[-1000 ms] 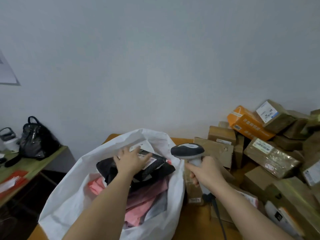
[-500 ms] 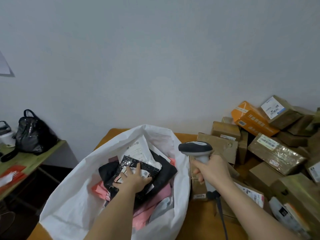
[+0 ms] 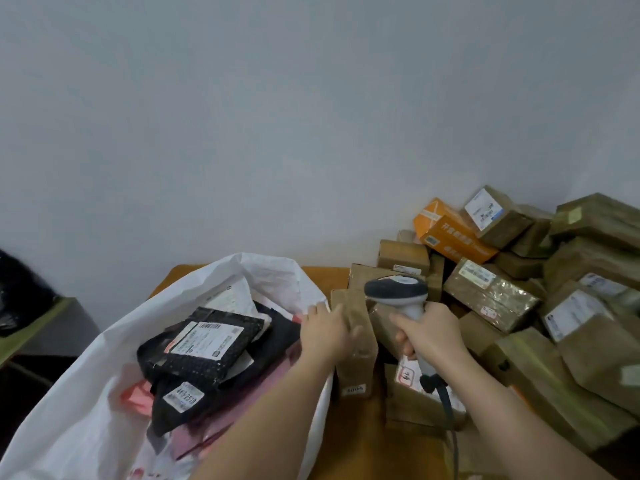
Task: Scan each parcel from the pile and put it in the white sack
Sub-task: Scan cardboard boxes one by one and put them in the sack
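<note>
1. The white sack (image 3: 86, 393) gapes open at the near left, standing on the orange table (image 3: 349, 438); the left forearm crosses over its right rim
2. Inside the sack, a black bubble mailer (image 3: 204, 344) with a white label lies on top, over another black bag (image 3: 180, 400) and pink mailers (image 3: 221, 420)
3. The left hand (image 3: 327, 332) is just past the sack's right rim, fingers curled onto the top left edge of a tall cardboard box (image 3: 358, 344) that stands upright right beside the sack; whether it truly grips the box or only rests on it is hard to tell from this angle
4. The right hand (image 3: 427, 336) is wrapped around the handle of a grey barcode scanner (image 3: 396, 291), whose head sits above the tall box; its dark cable (image 3: 446, 400) hangs below the wrist
5. The two hands are close together, with the upper part of the box between them
6. Beyond and to the right, the parcel pile (image 3: 554, 323) heaps against the grey wall (image 3: 311, 116): brown taped boxes with white labels, and an orange carton (image 3: 453, 237) near the back
</note>
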